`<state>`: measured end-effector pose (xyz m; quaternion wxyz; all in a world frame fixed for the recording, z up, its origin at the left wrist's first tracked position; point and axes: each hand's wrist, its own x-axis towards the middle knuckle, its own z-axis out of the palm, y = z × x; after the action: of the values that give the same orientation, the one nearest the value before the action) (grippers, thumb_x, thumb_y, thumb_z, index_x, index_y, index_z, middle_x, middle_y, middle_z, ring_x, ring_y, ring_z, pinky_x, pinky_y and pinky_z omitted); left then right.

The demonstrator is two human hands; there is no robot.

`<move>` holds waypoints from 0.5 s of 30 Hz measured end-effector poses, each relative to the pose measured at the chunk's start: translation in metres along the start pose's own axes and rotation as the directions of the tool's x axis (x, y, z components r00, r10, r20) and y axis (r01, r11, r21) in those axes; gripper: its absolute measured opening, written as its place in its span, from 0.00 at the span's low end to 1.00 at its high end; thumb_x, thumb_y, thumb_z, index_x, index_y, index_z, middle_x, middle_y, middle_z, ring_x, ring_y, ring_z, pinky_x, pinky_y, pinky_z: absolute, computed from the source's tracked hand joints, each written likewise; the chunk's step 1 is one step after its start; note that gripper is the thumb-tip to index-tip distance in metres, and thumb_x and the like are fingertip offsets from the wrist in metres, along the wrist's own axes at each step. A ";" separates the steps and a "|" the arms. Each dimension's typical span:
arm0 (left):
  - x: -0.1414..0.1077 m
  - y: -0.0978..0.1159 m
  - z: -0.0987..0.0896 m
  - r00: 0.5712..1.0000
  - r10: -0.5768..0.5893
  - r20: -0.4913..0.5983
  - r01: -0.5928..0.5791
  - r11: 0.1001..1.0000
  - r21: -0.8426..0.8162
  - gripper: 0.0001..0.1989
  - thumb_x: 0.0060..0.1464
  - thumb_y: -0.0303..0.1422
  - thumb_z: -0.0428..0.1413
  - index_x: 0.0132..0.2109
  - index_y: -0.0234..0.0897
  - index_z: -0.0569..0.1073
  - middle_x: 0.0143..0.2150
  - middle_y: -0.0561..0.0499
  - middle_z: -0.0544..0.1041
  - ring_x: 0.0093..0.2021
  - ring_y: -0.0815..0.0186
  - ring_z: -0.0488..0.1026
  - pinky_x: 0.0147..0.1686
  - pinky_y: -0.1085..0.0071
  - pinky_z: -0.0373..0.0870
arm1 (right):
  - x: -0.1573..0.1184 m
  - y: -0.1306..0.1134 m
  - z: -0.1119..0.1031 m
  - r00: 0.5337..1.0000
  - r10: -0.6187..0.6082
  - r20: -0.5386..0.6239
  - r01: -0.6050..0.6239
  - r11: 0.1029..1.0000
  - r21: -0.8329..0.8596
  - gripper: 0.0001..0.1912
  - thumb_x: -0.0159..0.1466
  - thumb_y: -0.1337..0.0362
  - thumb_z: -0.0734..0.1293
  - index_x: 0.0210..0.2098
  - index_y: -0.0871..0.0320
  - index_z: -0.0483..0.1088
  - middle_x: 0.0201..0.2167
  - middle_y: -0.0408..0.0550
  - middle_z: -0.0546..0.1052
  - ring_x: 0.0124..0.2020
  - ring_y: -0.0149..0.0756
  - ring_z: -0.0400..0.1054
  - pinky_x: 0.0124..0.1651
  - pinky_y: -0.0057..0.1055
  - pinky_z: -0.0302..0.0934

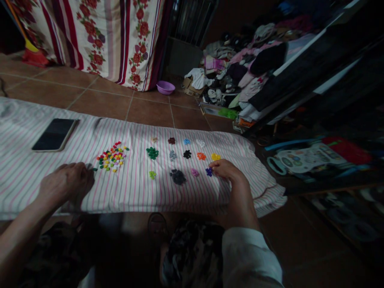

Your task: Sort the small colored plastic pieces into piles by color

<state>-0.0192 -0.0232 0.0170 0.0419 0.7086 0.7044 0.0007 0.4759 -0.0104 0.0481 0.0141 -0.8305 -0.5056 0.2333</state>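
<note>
My right hand (pixel 229 171) reaches over the striped cloth, thumb and fingers pinched together at the edge of a small dark blue pile (pixel 209 172). Whether a piece is between the fingertips is hidden. On the left, my left hand (pixel 64 181) rests with curled fingers; what they hold, if anything, cannot be seen. A dark green piece (pixel 95 169) lies just beyond its fingertips. Close by is a mixed heap of small colourful pieces (pixel 112 157). Single-colour piles lie between the hands, among them green (pixel 152 153), black (pixel 187 154), orange (pixel 201 156), yellow (pixel 215 157) and dark grey (pixel 178 177).
A phone (pixel 55 135) lies on the striped cloth (pixel 138 196) at the left. Beyond are a purple basin (pixel 165 87) on the tiled floor, a flowered curtain (pixel 111 40) and a red dustpan (pixel 36 57). Heaped clothes (pixel 240 68) and dark shelving stand at the right.
</note>
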 end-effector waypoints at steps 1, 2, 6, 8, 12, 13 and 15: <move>0.001 -0.002 0.003 1.000 0.011 0.004 -0.011 0.998 0.062 0.09 0.53 0.36 0.42 0.28 0.41 0.61 0.31 0.45 0.75 0.36 0.56 0.72 0.34 0.67 0.60 | 0.001 0.000 0.000 1.000 -0.003 0.003 0.003 1.000 0.002 0.18 0.52 0.76 0.63 0.38 0.60 0.79 0.19 0.42 0.74 0.18 0.26 0.62 0.26 0.23 0.55; 0.002 -0.004 0.005 1.000 0.022 0.008 -0.023 0.992 0.120 0.10 0.55 0.37 0.41 0.29 0.40 0.62 0.32 0.45 0.76 0.36 0.56 0.72 0.34 0.68 0.61 | 0.001 -0.001 0.000 1.000 -0.009 0.007 0.009 1.000 0.002 0.18 0.52 0.76 0.63 0.38 0.60 0.79 0.18 0.42 0.74 0.18 0.26 0.62 0.26 0.23 0.54; 0.003 -0.008 0.011 0.999 0.033 0.004 -0.033 0.979 0.200 0.12 0.57 0.38 0.40 0.32 0.40 0.64 0.33 0.47 0.76 0.38 0.58 0.74 0.35 0.69 0.61 | 0.001 -0.004 -0.001 0.999 -0.030 0.024 0.030 1.000 -0.003 0.16 0.52 0.76 0.63 0.37 0.61 0.79 0.17 0.42 0.73 0.19 0.26 0.63 0.26 0.22 0.54; 0.001 -0.006 0.010 0.999 0.039 -0.003 -0.037 0.976 0.213 0.13 0.58 0.38 0.39 0.32 0.40 0.65 0.33 0.47 0.76 0.39 0.58 0.74 0.35 0.69 0.61 | 0.000 -0.005 -0.002 0.999 -0.035 0.036 0.035 0.999 0.001 0.15 0.54 0.75 0.63 0.35 0.62 0.79 0.18 0.42 0.73 0.19 0.26 0.62 0.26 0.22 0.54; -0.003 0.000 0.004 0.999 0.039 -0.022 -0.034 0.975 0.219 0.14 0.58 0.37 0.38 0.32 0.39 0.65 0.32 0.47 0.75 0.39 0.59 0.73 0.34 0.69 0.60 | -0.002 -0.005 -0.004 0.997 -0.055 0.058 0.054 0.998 0.008 0.13 0.54 0.75 0.63 0.32 0.62 0.79 0.19 0.43 0.74 0.20 0.26 0.63 0.26 0.22 0.54; -0.004 0.001 0.003 0.999 0.034 -0.029 -0.027 0.977 0.211 0.14 0.58 0.37 0.38 0.32 0.39 0.65 0.32 0.47 0.75 0.39 0.58 0.73 0.34 0.70 0.59 | -0.001 -0.005 -0.004 0.996 -0.060 0.061 0.059 0.998 0.012 0.12 0.54 0.74 0.63 0.31 0.62 0.79 0.20 0.44 0.75 0.20 0.26 0.63 0.26 0.23 0.54; -0.004 0.000 0.004 0.999 0.035 -0.035 -0.028 0.981 0.191 0.14 0.58 0.37 0.39 0.32 0.39 0.65 0.32 0.47 0.75 0.38 0.58 0.73 0.34 0.70 0.59 | 0.001 -0.003 -0.002 0.996 -0.062 0.057 0.061 0.998 0.016 0.11 0.55 0.73 0.64 0.30 0.62 0.79 0.20 0.44 0.75 0.21 0.27 0.64 0.26 0.23 0.54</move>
<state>-0.0187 -0.0274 0.0135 -0.0395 0.7202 0.6906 -0.0525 0.4743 -0.0074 0.0504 0.0126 -0.8074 -0.5293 0.2604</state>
